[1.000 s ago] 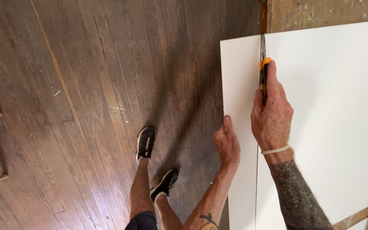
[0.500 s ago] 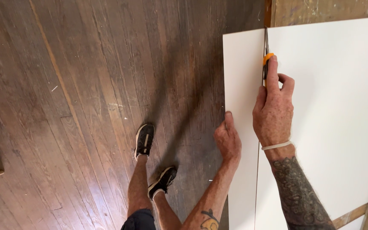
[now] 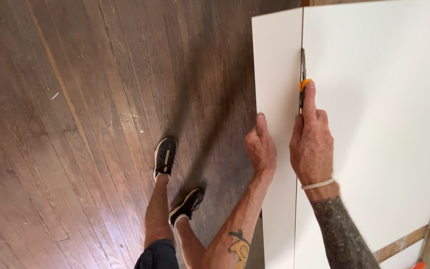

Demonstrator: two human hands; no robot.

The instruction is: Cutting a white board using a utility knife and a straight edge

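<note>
A big white board [image 3: 374,124] is taking up the right side of the frame, with a thin straight cut line running down it near its left edge. An orange-tipped utility knife [image 3: 302,89] is sitting blade-up in that line, upper middle-right. A narrow white strip [image 3: 277,74] is standing left of the cut.

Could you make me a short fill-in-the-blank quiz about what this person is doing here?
1. The right hand holds a utility knife with an ____ tip on its handle.
2. The left hand grips the left edge of the ____ board.
3. The floor is made of dark ____ planks.

Missing words: orange; white; wooden
</note>
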